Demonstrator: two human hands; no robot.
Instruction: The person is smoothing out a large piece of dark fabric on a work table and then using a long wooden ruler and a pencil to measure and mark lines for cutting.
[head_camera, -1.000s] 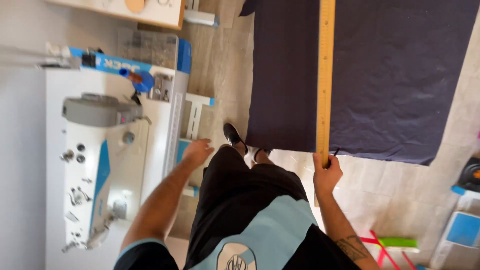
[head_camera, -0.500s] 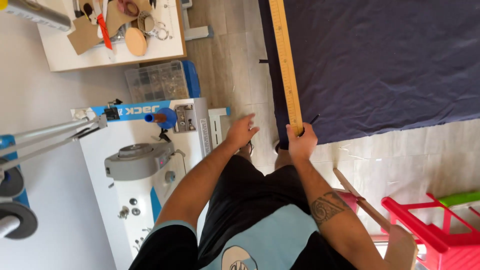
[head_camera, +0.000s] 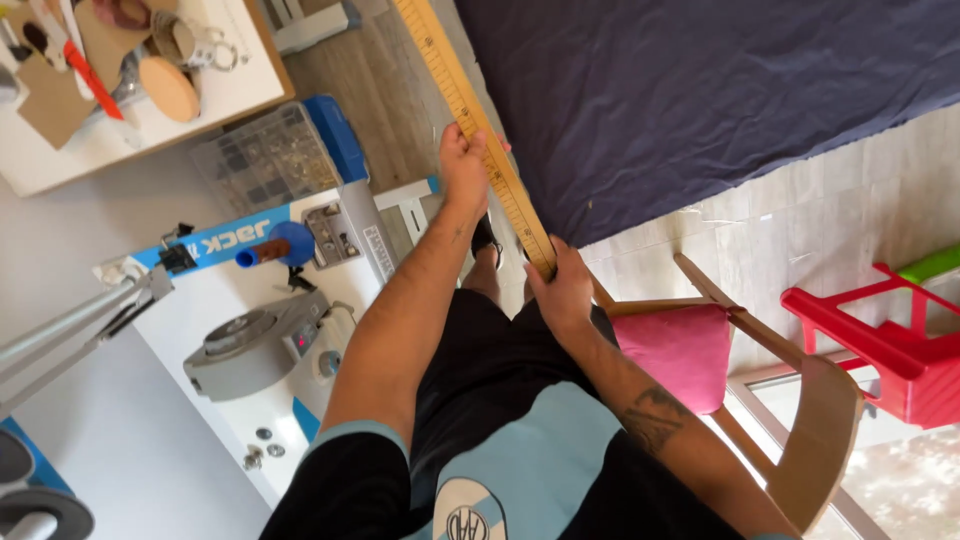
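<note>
Left hand (head_camera: 465, 165) has now joined right hand (head_camera: 562, 290) in grasping the wooden yardstick (head_camera: 478, 125). A second ago it hung free. The stick now lies angled off the navy fabric (head_camera: 700, 95).

A blue rectangular label strip (head_camera: 225, 240) with white lettering runs along the sewing machine (head_camera: 255, 345) at my left. On the machine body sits a small red display (head_camera: 300, 343).

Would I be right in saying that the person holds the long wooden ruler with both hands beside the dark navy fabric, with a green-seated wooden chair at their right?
Not quite: the wooden chair's seat is pink, not green, as the head view shows. The rest holds: the left hand and the right hand both grip the long wooden ruler beside the dark navy fabric.
</note>
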